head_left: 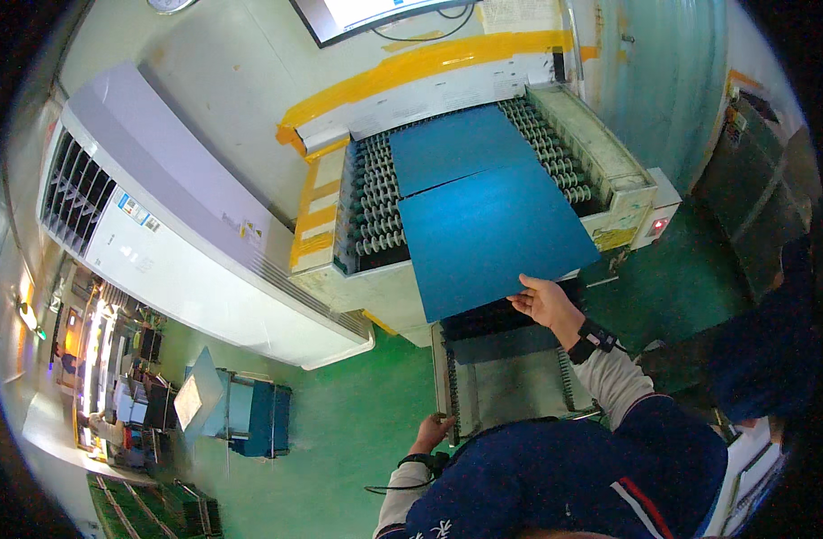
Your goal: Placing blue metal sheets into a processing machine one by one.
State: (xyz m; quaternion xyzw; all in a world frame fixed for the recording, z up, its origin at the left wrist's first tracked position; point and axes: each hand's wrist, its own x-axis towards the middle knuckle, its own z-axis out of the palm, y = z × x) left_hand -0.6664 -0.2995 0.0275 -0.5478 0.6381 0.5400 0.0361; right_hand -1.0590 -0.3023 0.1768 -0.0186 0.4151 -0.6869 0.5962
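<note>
My right hand (546, 305) pinches the near edge of a flat blue panel (492, 238), thumb on top. That panel lies tilted over the near end of a roller conveyor (378, 211) and sticks out past it toward me. Behind it a second blue panel (461, 148) rests on the rollers, with a thin dark gap between the two. Lower down, my left hand (432, 433) has its fingers closed at the left side rail of a slotted rack (501, 391), just below the conveyor's end. Dark upright sheets show at the rack's far end, partly hidden under the panel.
A tall white air conditioner (205, 242) leans into view at the left. On the green floor (339, 422), a cart with blue panels (259, 418) stands at the lower left. A screen (366, 13) hangs above the conveyor. Dark flat boards (757, 198) stand at the right.
</note>
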